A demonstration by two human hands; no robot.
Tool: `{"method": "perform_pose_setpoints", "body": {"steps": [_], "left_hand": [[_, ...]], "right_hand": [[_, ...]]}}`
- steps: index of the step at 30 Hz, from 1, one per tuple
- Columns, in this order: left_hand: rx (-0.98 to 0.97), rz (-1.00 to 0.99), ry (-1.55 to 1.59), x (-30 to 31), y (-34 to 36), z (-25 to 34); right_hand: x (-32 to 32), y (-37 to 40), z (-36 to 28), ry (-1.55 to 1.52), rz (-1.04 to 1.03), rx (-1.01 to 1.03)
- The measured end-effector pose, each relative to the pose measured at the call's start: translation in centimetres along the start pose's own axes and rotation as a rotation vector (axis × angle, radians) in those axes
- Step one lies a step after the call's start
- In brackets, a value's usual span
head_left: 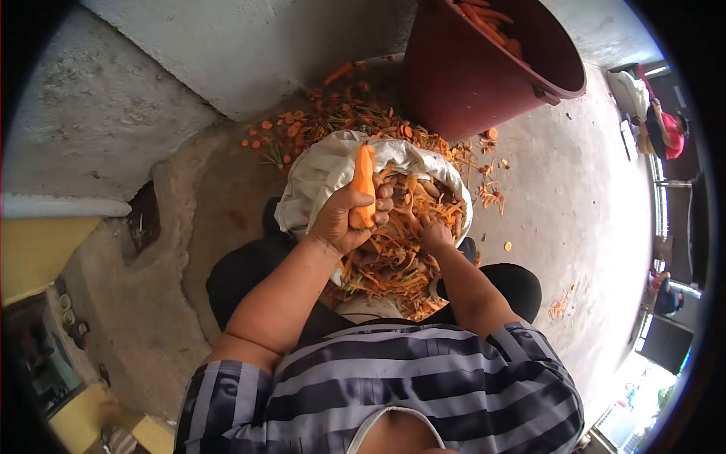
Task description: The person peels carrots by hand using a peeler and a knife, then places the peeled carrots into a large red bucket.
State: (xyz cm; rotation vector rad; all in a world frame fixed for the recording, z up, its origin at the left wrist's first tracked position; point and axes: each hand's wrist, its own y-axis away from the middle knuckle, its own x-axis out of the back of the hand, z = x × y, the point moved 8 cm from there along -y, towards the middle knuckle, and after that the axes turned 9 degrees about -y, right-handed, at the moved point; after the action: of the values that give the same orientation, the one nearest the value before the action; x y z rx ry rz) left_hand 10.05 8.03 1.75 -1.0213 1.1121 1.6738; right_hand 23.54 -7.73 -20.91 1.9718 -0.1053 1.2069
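Observation:
My left hand point(344, 216) is closed around a thick carrot point(364, 178), which points away from me with its bright orange surface showing. Below it stands a white sack point(314, 170) with its mouth rolled open, filled with carrot peelings point(393, 257) and some darker, unpeeled carrots. My right hand point(436, 233) is down inside the sack near its right rim, fingers curled among the peelings and carrots. What those fingers grip, I cannot tell.
A large dark red bucket point(476, 83) with carrots point(488, 23) inside stands beyond the sack. Carrot slices and scraps point(333, 113) litter the concrete floor point(575, 219) around it. A rough wall point(227, 45) rises behind. Two people point(669, 132) are far off at the right.

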Motion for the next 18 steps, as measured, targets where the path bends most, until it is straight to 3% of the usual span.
{"method": "perform_pose_setpoints", "body": {"steps": [3, 6, 9, 12, 16, 18], "left_hand": [[-0.029, 0.016, -0.054, 0.1, -0.1, 0.3], [-0.047, 0.015, -0.093, 0.4, 0.0, 0.5], [-0.059, 0.008, -0.096, 0.2, 0.2, 0.8], [-0.059, 0.022, -0.099, -0.1, 0.2, 0.9], [-0.085, 0.075, -0.2, -0.4, 0.4, 1.1], [-0.095, 0.103, -0.189, -0.3, 0.4, 1.2]], "right_hand": [[0.0, 0.2, -0.2, 0.032, -0.042, -0.013], [1.1, 1.6, -1.4, -0.066, -0.255, -0.04], [5.0, 3.2, -3.7, -0.106, -0.275, -0.063], [8.6, 3.9, -5.8, 0.09, -0.286, 0.054], [14.0, 7.1, -7.1, 0.342, -0.202, 0.027], [16.3, 8.4, -5.1, 0.316, -0.161, -0.075]]}}
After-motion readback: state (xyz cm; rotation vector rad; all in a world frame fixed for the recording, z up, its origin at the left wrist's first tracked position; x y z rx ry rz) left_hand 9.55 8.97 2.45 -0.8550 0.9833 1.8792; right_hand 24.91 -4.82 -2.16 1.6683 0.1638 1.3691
